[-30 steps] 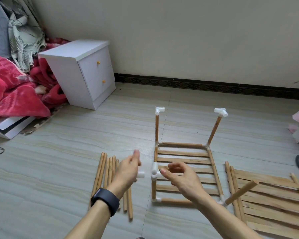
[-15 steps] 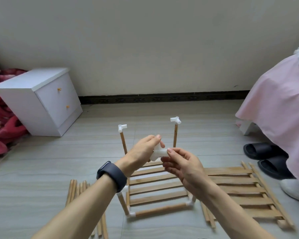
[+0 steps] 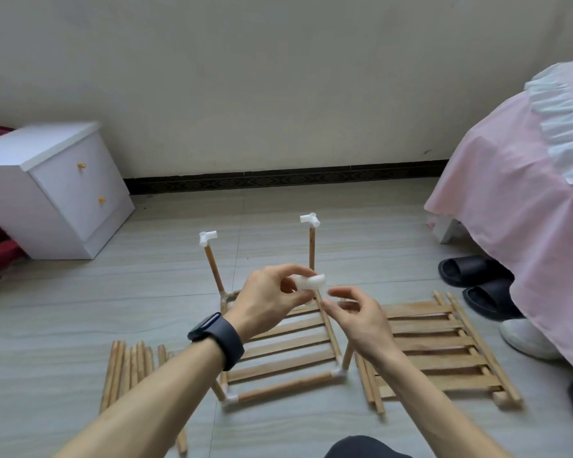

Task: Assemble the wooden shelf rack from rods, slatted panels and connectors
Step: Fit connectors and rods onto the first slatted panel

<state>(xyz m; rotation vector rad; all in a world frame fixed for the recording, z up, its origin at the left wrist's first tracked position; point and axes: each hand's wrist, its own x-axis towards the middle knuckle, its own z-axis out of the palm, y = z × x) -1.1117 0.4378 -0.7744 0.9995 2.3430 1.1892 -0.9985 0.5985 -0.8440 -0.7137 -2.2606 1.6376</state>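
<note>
My left hand [image 3: 272,297], with a dark watch on the wrist, pinches a white plastic connector [image 3: 310,281] in the air above the rack. My right hand [image 3: 354,314] hovers just right of it with fingers loosely curled, holding nothing. Below them the partly built rack [image 3: 285,345] lies on the floor: a slatted panel framed by rods with white corner joints. Two rods stand up from its far corners, each capped by a white connector [image 3: 207,238]; the second cap [image 3: 310,219] is on the right. Loose rods [image 3: 129,368] lie to the left and a spare slatted panel [image 3: 437,348] to the right.
A white two-drawer nightstand [image 3: 57,193] stands at the back left beside red bedding. A pink-covered bed [image 3: 523,206] fills the right side, with black slippers [image 3: 473,279] and a white shoe [image 3: 526,335] beneath its edge. A wall with dark skirting closes the back.
The view swung right and up, bringing the bed into sight. Both hands rose above the rack; the right hand let go of the connector, which the left hand now holds alone.
</note>
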